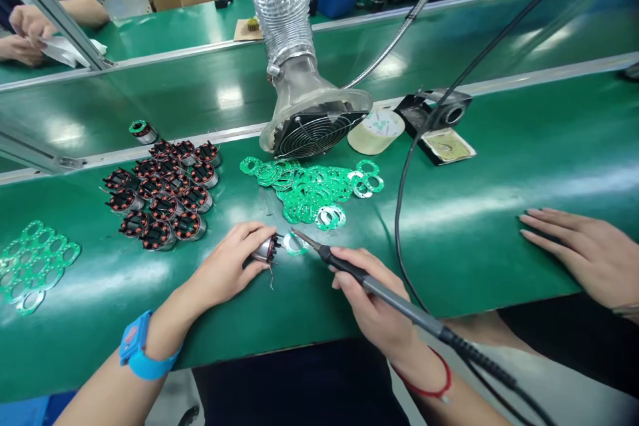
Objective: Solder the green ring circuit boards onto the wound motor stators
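My left hand [238,259] grips a motor stator [264,250] lying on its side, its black pronged end turned right and a thin wire [272,277] trailing from it. My right hand [372,293] is closed around a soldering iron [364,278], whose tip points up and left. Close to the tip and the stator's prongs lies a single ring-shaped circuit board [295,244]; whether they touch is unclear. Behind them spreads a pile of green ring boards [312,190]. A cluster of upright stators [164,196] with copper windings stands to the left.
A fume extractor [319,126] hangs low over the boards. Behind the iron are a solder wire roll or tape roll [377,131] and an iron stand with sponge [446,146]. A black cable [399,213] crosses the bench. Another person's hand [584,246] rests at right; more boards [40,263] lie left.
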Demonstrator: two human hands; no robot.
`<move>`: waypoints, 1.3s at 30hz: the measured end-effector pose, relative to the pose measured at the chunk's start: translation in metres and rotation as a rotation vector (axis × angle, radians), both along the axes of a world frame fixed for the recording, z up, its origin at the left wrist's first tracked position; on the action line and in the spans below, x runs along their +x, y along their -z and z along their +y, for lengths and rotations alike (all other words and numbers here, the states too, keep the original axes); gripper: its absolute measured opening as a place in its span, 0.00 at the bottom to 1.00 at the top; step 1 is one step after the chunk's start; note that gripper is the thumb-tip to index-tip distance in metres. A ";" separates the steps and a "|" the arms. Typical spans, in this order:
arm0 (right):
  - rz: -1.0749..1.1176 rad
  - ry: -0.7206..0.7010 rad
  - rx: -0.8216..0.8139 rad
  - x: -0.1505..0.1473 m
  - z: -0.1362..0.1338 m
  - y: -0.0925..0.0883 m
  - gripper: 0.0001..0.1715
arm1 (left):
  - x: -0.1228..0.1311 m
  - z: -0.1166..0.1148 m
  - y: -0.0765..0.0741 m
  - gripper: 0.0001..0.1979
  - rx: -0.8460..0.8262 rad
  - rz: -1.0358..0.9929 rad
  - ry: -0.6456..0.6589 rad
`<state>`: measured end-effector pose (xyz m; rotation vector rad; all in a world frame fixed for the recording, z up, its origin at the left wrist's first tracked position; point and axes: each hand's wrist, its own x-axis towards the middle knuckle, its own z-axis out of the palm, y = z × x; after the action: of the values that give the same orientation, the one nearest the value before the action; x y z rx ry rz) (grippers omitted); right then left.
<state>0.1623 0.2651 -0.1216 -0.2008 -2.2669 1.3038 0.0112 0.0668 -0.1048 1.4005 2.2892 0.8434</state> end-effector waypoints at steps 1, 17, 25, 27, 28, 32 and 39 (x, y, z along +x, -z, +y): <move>-0.030 0.025 -0.066 0.002 0.000 0.002 0.10 | 0.000 0.000 0.000 0.25 -0.005 0.013 0.000; -0.148 0.058 -0.263 0.007 0.000 0.014 0.09 | 0.003 0.003 0.002 0.23 -0.052 0.193 0.011; -0.056 0.063 -0.142 0.008 0.001 0.010 0.10 | 0.004 0.003 0.001 0.23 -0.073 0.214 0.025; -0.030 0.060 -0.055 0.006 0.000 0.009 0.13 | 0.004 0.003 0.000 0.24 -0.075 0.222 0.029; -0.031 0.041 -0.017 0.004 0.000 0.008 0.15 | 0.004 0.003 0.000 0.24 -0.075 0.227 0.032; -0.056 -0.114 0.160 -0.005 -0.003 0.007 0.20 | 0.004 0.004 0.000 0.24 -0.075 0.254 0.049; -0.051 -0.064 0.267 -0.009 -0.008 0.004 0.16 | 0.007 0.005 -0.002 0.21 -0.064 0.243 0.000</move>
<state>0.1535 0.2566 -0.1254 -0.0684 -2.4794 1.0221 0.0181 0.0721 -0.1033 1.5484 2.4687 0.6229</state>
